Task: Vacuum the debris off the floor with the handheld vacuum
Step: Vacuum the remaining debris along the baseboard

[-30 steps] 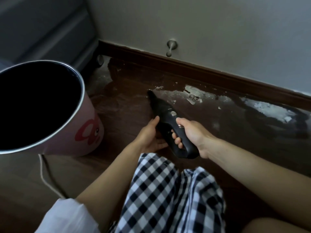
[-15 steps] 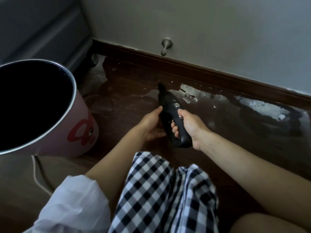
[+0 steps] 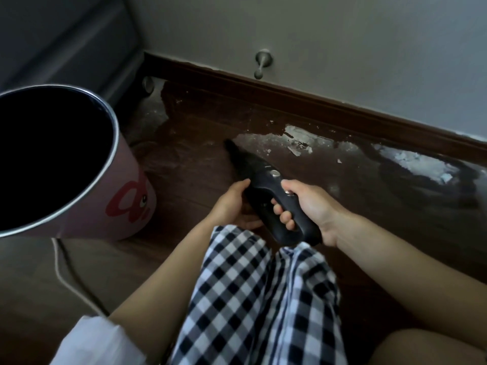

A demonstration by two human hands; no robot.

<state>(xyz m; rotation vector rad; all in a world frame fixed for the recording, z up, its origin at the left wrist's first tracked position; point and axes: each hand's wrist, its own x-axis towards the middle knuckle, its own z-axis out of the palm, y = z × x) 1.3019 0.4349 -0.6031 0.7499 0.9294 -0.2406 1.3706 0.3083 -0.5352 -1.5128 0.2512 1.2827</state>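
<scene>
A black handheld vacuum [image 3: 259, 177] points up and to the left, its narrow nozzle tip low over the dark wooden floor [image 3: 200, 164]. My right hand [image 3: 308, 206] grips its handle, fingers curled through the loop. My left hand [image 3: 233, 204] holds the left side of the vacuum's body with thumb and fingers around it. White flaky debris [image 3: 297, 139] lies on the floor just right of the nozzle, along the skirting board. A second white patch of debris [image 3: 419, 162] lies further right.
A pink bin [image 3: 126, 204] with a metal rim and a red print stands at the left. A white cable [image 3: 59, 270] runs below it. A metal door stop [image 3: 261, 65] juts from the wall above the brown skirting board [image 3: 342, 104]. My checked shorts [image 3: 261, 299] fill the foreground.
The vacuum has swung back so its nozzle points further left, and it has drawn nearer to me. Both hands keep their hold on it.
</scene>
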